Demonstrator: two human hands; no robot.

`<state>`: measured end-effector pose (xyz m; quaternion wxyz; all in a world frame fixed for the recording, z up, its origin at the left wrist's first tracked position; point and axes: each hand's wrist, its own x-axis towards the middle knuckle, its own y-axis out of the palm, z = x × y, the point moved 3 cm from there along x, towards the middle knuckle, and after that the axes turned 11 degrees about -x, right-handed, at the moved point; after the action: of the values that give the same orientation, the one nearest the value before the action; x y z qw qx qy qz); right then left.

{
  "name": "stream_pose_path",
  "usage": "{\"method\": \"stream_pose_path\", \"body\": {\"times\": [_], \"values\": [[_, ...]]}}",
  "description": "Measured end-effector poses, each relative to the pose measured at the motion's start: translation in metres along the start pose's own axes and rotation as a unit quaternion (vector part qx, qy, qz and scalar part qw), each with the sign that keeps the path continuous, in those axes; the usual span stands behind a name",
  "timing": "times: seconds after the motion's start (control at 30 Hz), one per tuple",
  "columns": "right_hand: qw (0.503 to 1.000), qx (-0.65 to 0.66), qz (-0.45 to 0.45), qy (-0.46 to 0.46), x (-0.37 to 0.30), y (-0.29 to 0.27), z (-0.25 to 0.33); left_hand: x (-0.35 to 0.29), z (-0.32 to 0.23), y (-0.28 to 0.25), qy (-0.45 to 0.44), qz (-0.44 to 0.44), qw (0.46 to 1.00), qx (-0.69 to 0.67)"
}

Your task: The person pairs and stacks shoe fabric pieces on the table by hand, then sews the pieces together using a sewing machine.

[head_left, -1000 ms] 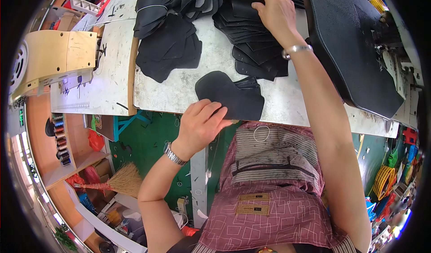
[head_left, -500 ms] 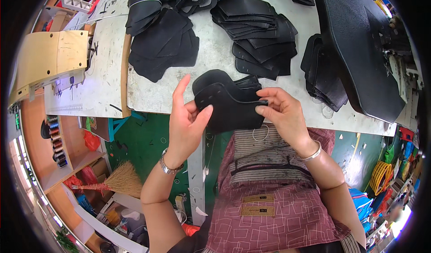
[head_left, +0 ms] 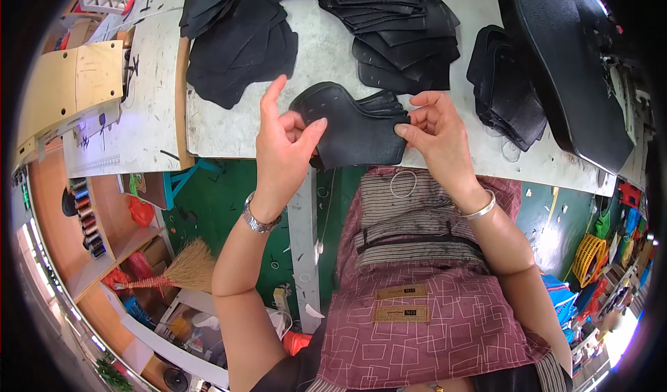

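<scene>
Just over the front edge of the worktable, both hands hold a small stack of black, leather-like cut pieces (head_left: 358, 138) with a curved upper edge. My left hand (head_left: 283, 142) pinches the stack's left side between thumb and bent fingers, its index finger pointing up. At the upper right corner, the thumb and fingers of my right hand (head_left: 439, 131) close on the layered edges. Several thin layers show along the top right. Beyond my hands lie a fanned pile of similar black pieces (head_left: 243, 51) on the left and another pile (head_left: 406, 51) in the middle.
More black pieces (head_left: 504, 90) lie to the right, beside a large black machine (head_left: 549, 65). A wooden-sided unit (head_left: 83, 79) stands on the left of the white worktable (head_left: 222, 131). Below left are a straw broom (head_left: 187, 267) and a rack of thread spools (head_left: 87, 218).
The front piece, which curled away from the others, now lies flatter against the stack. Both hands and the stack sit slightly higher in the picture, and the whole view has shifted.
</scene>
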<state>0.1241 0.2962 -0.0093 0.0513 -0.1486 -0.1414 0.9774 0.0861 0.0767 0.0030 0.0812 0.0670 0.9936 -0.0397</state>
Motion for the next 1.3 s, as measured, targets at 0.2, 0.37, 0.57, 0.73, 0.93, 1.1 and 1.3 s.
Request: {"method": "stream_pose_path", "body": {"times": [0.2,0.37,0.57,0.73,0.93,1.1,1.3], "values": [[1.000,-0.009,-0.003,-0.020,-0.001,0.003,0.001,-0.002,-0.002,0.001,0.012,-0.006,1.000,0.020],[0.908,-0.339,-0.074,-0.233,-0.012,0.007,0.020,-0.006,-0.004,0.000,0.011,-0.025,0.996,0.080],[0.820,-0.446,0.029,-0.358,-0.022,0.050,0.040,-0.006,-0.011,0.009,0.069,-0.043,0.972,0.220],[0.735,-0.537,0.001,-0.414,-0.016,0.058,0.028,0.015,-0.028,-0.027,0.084,-0.098,0.931,0.341],[0.733,-0.424,-0.070,-0.527,-0.052,0.001,0.028,0.087,-0.025,-0.060,0.321,-0.132,0.845,0.407],[0.766,-0.573,-0.198,-0.215,-0.021,-0.107,0.019,0.084,-0.037,-0.026,0.360,-0.106,0.831,0.411],[0.785,-0.591,-0.144,-0.118,-0.014,-0.108,0.018,0.105,-0.025,-0.082,0.285,-0.214,0.783,0.510]]}}
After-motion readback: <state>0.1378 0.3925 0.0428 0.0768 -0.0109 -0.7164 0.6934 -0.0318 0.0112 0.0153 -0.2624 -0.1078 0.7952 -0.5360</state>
